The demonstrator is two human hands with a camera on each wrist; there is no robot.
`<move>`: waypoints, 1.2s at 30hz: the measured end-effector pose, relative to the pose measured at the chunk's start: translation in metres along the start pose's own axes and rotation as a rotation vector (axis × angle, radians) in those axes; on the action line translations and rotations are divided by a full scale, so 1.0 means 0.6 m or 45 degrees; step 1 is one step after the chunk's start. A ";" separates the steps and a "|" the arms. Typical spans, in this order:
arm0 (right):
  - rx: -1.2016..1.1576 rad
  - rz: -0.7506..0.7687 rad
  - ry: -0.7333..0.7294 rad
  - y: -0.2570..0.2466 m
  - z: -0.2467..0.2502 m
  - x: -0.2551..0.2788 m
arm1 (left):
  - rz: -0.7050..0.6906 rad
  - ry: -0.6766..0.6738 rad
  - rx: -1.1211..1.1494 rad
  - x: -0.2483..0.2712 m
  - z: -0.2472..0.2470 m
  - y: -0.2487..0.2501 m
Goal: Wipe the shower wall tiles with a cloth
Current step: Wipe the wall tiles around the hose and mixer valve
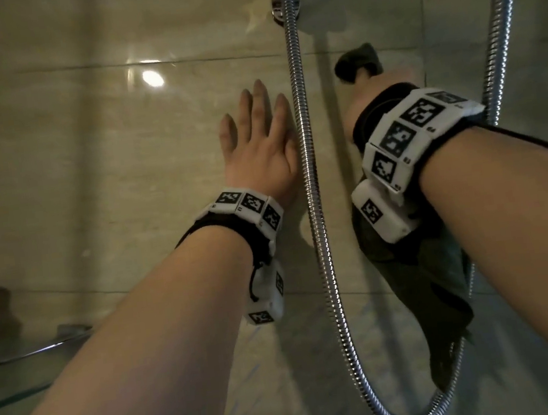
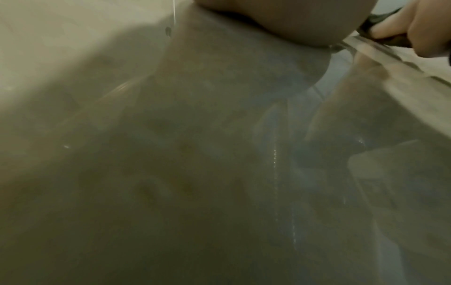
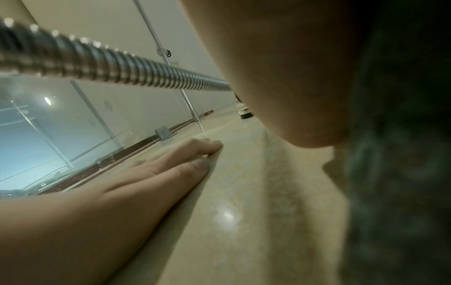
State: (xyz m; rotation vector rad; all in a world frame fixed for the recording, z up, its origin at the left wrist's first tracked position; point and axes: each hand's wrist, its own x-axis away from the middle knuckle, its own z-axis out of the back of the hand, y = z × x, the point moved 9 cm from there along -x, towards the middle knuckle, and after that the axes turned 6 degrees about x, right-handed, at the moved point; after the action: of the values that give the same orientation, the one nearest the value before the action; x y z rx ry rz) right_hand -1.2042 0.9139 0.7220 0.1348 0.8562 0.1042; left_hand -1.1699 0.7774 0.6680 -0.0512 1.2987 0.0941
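Glossy beige shower wall tiles (image 1: 114,151) fill the head view, with a light glare at about eleven o'clock. A ribbed metal shower hose (image 1: 309,168) runs from twelve o'clock down the middle, loops at five o'clock and climbs back up the right edge. The left hand (image 1: 259,143), just left of centre beside the hose, lies flat on the tile with its fingers straight and slightly spread. The right hand (image 1: 372,95), at about two o'clock, is curled around a dark green cloth (image 1: 425,268). One bunch pokes out above the fist; the rest hangs limp under the wrist toward five o'clock. The cloth looks soft, light and floppy, so it is probably best bunched in the palm to keep the loose tail off the hose. At nine o'clock, a glass corner shelf (image 1: 25,355) holds something blurred and unidentifiable.
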 end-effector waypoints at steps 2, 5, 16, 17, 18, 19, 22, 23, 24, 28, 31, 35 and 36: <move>-0.073 -0.035 -0.006 0.011 -0.004 0.010 | 0.011 -0.004 -0.014 0.000 0.000 0.000; -0.156 -0.053 -0.050 0.004 -0.014 0.022 | 0.029 -0.039 -0.022 -0.002 -0.003 -0.001; -0.089 0.117 0.035 -0.054 0.008 0.009 | -0.002 0.027 -0.006 -0.001 -0.001 -0.002; -0.126 0.094 0.053 -0.040 0.008 0.004 | 0.002 0.028 -0.007 -0.001 -0.001 -0.002; -0.153 0.061 0.077 -0.022 0.006 0.000 | 0.009 0.028 -0.007 -0.001 -0.001 -0.003; -0.152 0.027 0.106 -0.004 0.005 -0.004 | 0.017 0.026 -0.006 -0.001 0.000 -0.003; -0.078 -0.029 0.094 0.034 -0.002 -0.007 | 0.023 -0.002 0.001 0.000 -0.001 -0.001; -0.062 -0.046 0.076 0.038 -0.009 -0.008 | 0.017 -0.004 0.007 0.000 -0.002 0.000; -0.077 -0.065 0.049 0.044 -0.012 -0.003 | 0.015 0.001 0.017 0.001 -0.001 0.001; -0.182 -0.079 -0.086 0.030 -0.041 0.010 | 0.019 0.013 0.017 0.000 -0.003 0.000; -0.241 -0.030 -0.156 0.001 -0.057 0.036 | 0.016 0.002 0.018 -0.002 -0.003 0.000; -0.449 0.041 -0.056 -0.041 -0.047 0.066 | 0.027 -0.020 0.005 -0.003 -0.007 -0.002; -0.449 0.043 -0.057 -0.046 -0.043 0.064 | 0.027 -0.015 0.003 -0.003 -0.006 -0.003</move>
State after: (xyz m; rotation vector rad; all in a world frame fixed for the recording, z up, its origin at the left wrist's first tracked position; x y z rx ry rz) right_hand -1.1981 0.8941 0.6722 -0.1787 0.7793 0.2806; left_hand -1.1736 0.7753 0.6686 -0.0347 1.2881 0.1104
